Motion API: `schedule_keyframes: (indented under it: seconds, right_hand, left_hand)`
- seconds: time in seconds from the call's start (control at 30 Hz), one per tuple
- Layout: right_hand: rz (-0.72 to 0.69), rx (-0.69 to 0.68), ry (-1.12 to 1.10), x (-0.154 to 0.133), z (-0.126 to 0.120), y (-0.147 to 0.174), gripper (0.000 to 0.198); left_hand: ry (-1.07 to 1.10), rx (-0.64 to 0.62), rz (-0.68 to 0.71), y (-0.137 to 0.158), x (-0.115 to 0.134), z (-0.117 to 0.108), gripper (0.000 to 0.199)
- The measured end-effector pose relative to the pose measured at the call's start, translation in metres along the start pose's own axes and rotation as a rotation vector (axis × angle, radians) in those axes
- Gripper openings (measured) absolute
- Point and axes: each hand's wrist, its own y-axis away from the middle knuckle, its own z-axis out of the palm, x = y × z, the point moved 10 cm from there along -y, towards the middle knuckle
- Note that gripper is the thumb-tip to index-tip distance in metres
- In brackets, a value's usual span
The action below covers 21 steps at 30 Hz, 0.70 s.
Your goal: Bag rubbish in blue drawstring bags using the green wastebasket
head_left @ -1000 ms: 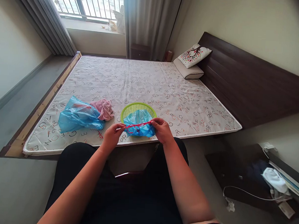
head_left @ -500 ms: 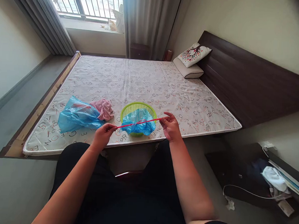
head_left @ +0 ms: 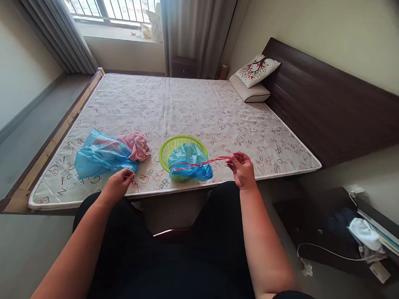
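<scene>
My right hand [head_left: 241, 170] pinches a red drawstring [head_left: 215, 160] that runs taut to the gathered mouth of a blue plastic bag [head_left: 188, 160]. The bag sits partly inside a green plastic basket [head_left: 168, 147] at the mattress's near edge, bulging over the rim. Off to the left, my left hand [head_left: 119, 184] is closed at the fingertips, with a short bit of red string [head_left: 135, 183] showing beside them. Just beyond that hand lies another blue plastic bag [head_left: 100, 155], with a pink towel [head_left: 137, 146] against it.
The bare mattress [head_left: 188, 104] has a letter print and rests on a wooden frame. Two pillows [head_left: 257, 72] lie by the dark headboard [head_left: 323, 84]. To the right stands a dark nightstand [head_left: 303, 213] with a white cloth and a cable.
My hands have moved apart. The drawstring no longer spans between them; it stretches from the bag to my right hand. The bag has shifted right and my left hand has come away leftward.
</scene>
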Motion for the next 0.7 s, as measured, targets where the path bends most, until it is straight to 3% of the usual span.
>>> schedule_keyframes:
  seconds: [0.13,0.23,0.33,0.47,0.57,0.63,0.7]
  right_hand:
    - [0.068,-0.137,-0.012,0.013,0.023,0.017,0.042]
    - [0.164,-0.380,0.017,0.030,0.053,0.037,0.037]
    - [0.237,-0.604,0.134,0.047,0.071,0.059,0.031]
    - [0.174,-0.518,0.199,0.055,0.062,0.064,0.026]
    - [0.239,-0.495,0.152,0.064,0.060,0.072,0.025]
    - [0.289,-0.511,0.052,0.064,0.062,0.077,0.028]
    - [0.313,-0.532,-0.022,0.062,0.063,0.080,0.031]
  left_hand:
    - [0.238,-0.039,0.031,0.011,0.036,0.033,0.044]
    - [0.384,-0.112,0.074,0.024,0.075,0.071,0.056]
    - [0.389,-0.181,0.068,0.039,0.094,0.109,0.068]
    - [0.489,-0.084,-0.028,0.053,0.084,0.137,0.095]
    - [0.666,-0.023,-0.228,0.061,0.063,0.159,0.114]
    - [0.771,-0.105,-0.346,0.066,0.056,0.180,0.119]
    - [0.777,-0.260,-0.367,0.070,0.059,0.197,0.108]
